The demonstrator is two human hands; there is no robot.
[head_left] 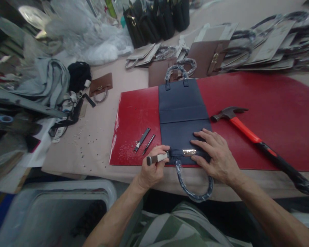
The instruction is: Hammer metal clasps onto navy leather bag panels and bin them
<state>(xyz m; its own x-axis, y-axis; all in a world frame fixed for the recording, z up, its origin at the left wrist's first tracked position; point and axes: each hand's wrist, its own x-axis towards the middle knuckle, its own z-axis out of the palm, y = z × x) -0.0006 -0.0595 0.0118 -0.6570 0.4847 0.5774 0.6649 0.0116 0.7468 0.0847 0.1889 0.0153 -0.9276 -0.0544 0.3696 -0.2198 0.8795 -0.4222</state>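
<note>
A navy bag panel (184,103) lies flat and unfolded on a red mat, with a plastic-wrapped handle at each end. My left hand (152,168) is closed around a short hand tool (157,159) with a brown and white shaft. The tool's tip meets the panel's near left edge, but its exact end is too small to make out. My right hand (216,154) lies spread on the panel's right side. Between the hands sits a gold-coloured metal clasp (189,152). The nearer wrapped handle (194,195) hangs over the table edge.
Right of the panel, a claw hammer (247,130) rests on the red mat (260,92). Two slim metal tools (142,140) lie on the left. Brown bag pieces (203,55) and dark bags (157,20) stand behind. A plastic bin (106,187) is below the table at left.
</note>
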